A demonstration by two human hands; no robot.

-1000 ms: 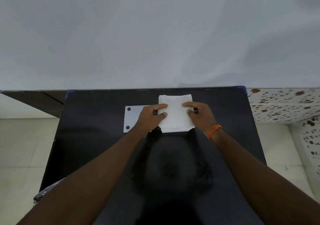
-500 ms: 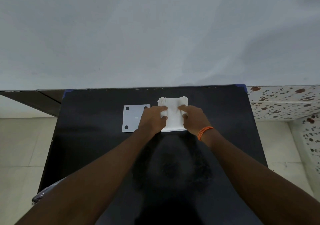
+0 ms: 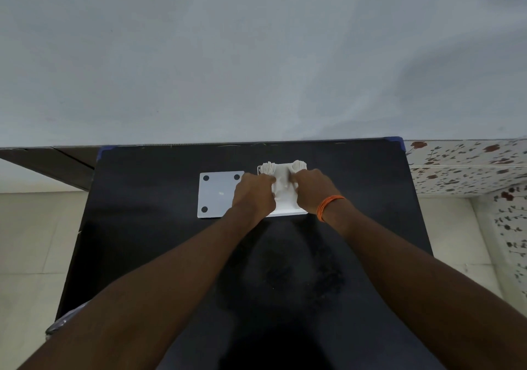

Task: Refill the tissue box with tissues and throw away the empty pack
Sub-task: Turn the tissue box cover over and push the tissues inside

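A stack of white tissues (image 3: 283, 180) is bent into a U, its two folded edges sticking up at the far side. My left hand (image 3: 253, 195) and my right hand (image 3: 312, 191) squeeze it from both sides, fingers closed on it. Under the stack shows the white tissue box (image 3: 288, 213), only its near edge and far left corner visible. A flat white square lid (image 3: 218, 194) with black dots at three visible corners lies just left of my left hand. The empty pack is not clearly in view.
All of this sits on a black table (image 3: 171, 255) pushed against a grey wall. Shiny plastic (image 3: 64, 319) pokes out at the table's lower left edge. Tiled floor lies on both sides, and a flowered tile ledge (image 3: 467, 167) stands at the right.
The tissue stack was flat under my spread hands. Both hands have moved inward and pinched it together, so it has folded and narrowed over the box.
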